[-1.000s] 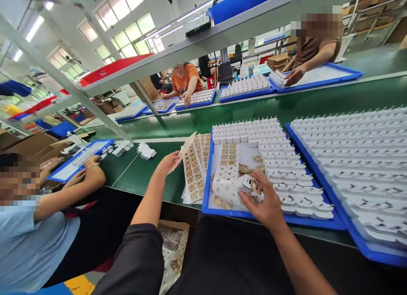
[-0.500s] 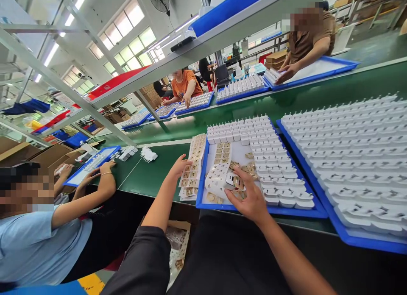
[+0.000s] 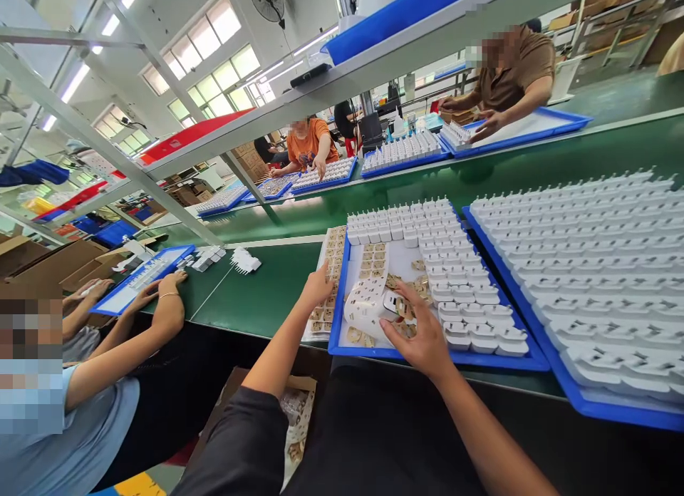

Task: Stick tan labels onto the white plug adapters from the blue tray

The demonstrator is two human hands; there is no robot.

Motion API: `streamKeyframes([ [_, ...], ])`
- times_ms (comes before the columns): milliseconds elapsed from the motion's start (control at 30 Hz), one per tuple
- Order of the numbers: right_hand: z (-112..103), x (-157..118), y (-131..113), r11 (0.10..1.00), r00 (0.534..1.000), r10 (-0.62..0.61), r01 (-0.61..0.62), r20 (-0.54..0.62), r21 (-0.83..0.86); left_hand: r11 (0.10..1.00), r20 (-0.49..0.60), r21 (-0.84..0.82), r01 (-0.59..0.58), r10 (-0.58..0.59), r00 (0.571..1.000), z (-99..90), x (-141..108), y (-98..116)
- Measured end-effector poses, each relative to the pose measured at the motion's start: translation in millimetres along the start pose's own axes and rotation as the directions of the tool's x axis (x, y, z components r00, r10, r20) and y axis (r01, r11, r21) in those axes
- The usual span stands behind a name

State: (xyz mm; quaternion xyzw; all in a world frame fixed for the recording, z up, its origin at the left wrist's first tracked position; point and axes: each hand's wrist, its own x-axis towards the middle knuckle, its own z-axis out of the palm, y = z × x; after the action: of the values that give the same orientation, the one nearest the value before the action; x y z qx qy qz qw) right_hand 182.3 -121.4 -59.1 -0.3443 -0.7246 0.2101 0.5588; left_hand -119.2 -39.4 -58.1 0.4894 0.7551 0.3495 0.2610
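Observation:
My right hand (image 3: 422,336) holds a small white plastic housing (image 3: 391,305) with a dark-edged face between thumb and fingers, above the near part of a blue tray (image 3: 368,350). Beside it, a curled white backing sheet (image 3: 363,302) and loose gold-coloured stickers (image 3: 360,336) lie in the tray. My left hand (image 3: 317,289) is at the stacked sticker sheets (image 3: 334,257) left of the tray, its fingers drawn together against them. Whatever is between those fingertips is hidden. Rows of white housings with upright pins (image 3: 457,268) fill the tray's back and right side.
Another blue tray (image 3: 574,400) packed with white housings stands on the right. Small white parts (image 3: 246,260) lie on the green bench (image 3: 267,289) to the left, near a co-worker's hands (image 3: 160,291). Two people work across the bench. A metal shelf frame (image 3: 187,161) crosses overhead.
My left hand has moved slightly right and down onto the sticker sheets, and its spread fingers have drawn together. My right hand keeps the housing in nearly the same place.

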Motion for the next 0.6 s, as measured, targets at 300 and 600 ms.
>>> streamKeyframes([
  [300,-1,3,-2,0.999,1.000,0.003,-0.003,-0.005,-0.044,0.978,0.001,-0.142,0.154,-0.156,0.988,-8.0,20,-6],
  [600,-1,3,-1,0.998,1.000,0.026,-0.025,0.008,-0.052,0.893,0.227,-0.351,0.281,-0.210,0.951,-12.6,19,-7],
])
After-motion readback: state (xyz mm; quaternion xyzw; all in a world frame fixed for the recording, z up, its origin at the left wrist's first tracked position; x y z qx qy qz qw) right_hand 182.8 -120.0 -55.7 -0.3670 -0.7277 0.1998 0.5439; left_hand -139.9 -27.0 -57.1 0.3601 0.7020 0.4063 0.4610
